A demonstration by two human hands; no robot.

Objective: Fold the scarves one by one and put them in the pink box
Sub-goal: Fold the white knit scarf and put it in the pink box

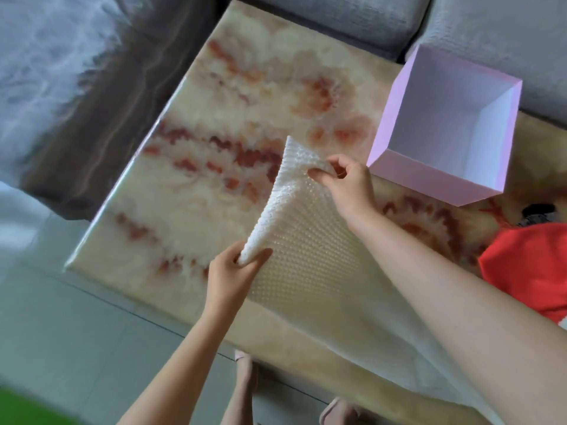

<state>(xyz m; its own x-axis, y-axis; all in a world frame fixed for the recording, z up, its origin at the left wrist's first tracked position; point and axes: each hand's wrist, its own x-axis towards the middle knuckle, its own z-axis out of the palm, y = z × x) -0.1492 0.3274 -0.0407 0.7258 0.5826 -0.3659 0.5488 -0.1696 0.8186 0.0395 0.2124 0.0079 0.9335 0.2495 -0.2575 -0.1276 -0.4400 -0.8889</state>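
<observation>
Head camera looks steeply down on a cream table (245,87) veined with red. On it the pink box (420,182) stands upright and open, its white inside showing. Beyond the pink box runs a grey sofa (337,19), with one cushion close behind the box's far wall.

A white knitted scarf (306,256) lies left of the pink box and nearer the person. Most of it is spread flat on the table, and its near part hangs over the table edge. The end closest to the box is lifted off the tabletop and curls upward.

A red cloth (527,271) lies on the near right side of the box, apart from it and cut off by the frame edge.

The right hand (346,185) is just in front of the box's near left corner. It pinches one corner of the scarf's lifted end between thumb and fingertips. The left hand (233,271), farther from the box on the same side, has its thumb and fingers curled round the other corner. The raised edge runs between the two hands.

A small dark thing (540,213) sits between the red cloth and the box's near right corner, too blurred to identify.
</observation>
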